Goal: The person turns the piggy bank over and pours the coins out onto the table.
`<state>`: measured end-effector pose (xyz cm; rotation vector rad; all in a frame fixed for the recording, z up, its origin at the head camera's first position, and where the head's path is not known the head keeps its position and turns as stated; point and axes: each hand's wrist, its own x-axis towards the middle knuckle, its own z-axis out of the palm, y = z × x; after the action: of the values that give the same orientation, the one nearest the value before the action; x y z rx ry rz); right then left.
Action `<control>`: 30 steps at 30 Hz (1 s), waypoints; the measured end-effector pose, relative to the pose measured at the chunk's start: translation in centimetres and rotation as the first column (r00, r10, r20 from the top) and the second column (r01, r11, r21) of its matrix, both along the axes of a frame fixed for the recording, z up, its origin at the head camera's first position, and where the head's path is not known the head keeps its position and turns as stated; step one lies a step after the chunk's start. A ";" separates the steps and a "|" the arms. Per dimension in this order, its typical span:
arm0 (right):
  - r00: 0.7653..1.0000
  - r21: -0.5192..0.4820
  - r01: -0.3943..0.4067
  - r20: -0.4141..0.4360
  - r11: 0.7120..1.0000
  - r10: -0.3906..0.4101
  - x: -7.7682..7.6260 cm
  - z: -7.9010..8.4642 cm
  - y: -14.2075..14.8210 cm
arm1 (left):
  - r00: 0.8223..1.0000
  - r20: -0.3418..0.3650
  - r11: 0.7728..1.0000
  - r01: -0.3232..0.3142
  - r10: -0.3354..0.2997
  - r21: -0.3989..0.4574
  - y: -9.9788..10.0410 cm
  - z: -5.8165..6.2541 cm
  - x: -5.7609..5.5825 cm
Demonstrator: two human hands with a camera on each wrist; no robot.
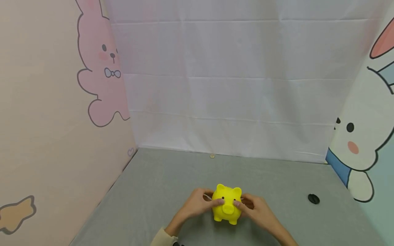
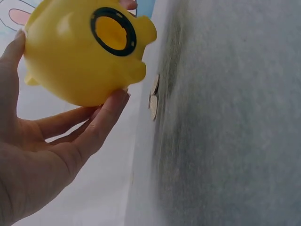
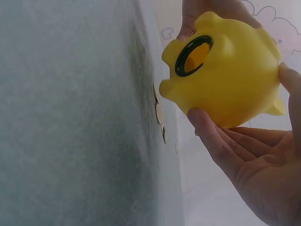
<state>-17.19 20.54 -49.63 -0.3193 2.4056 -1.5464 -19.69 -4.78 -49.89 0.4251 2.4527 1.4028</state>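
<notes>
A yellow piggy bank (image 1: 228, 194) is held up off the grey table, its snout towards the head camera. My left hand (image 1: 198, 202) grips one side, thumb by the face and fingers behind. On the opposite side, my right hand (image 1: 259, 210) grips it the same way. Both wrist views show the round opening in its belly, edged by a dark ring (image 2: 115, 51), with no plug in it. Several coins (image 3: 160, 114) lie close together on the table beneath; the head view hides them behind the piggy bank.
To the right on the table (image 1: 160, 177) lies a small black oval plug (image 1: 314, 199). A single coin (image 1: 212, 156) is at the far edge, by the white cloth backdrop (image 1: 215, 95). Printed panels with cartoon rabbits stand at left and right.
</notes>
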 end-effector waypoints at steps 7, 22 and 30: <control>0.997 0.022 0.009 -0.076 1.000 -0.007 0.2 -0.1 0.1 | 0.998 -0.028 0.997 0.058 -0.056 0.047 -0.7 -0.1 -0.1; 0.773 0.007 -0.011 -0.634 1.000 0.013 0.5 -0.9 0.2 | 0.855 -0.509 0.990 0.139 -0.101 0.037 -0.2 -0.1 0.4; 0.777 0.005 -0.007 -0.630 1.000 0.008 0.1 -1.1 0.3 | 0.855 -0.511 0.993 0.112 -0.085 0.022 0.1 -0.3 0.2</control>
<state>-17.14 20.83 -50.72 -0.9920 2.8745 -1.6163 -19.52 -4.64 -50.15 1.0411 2.7432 1.4557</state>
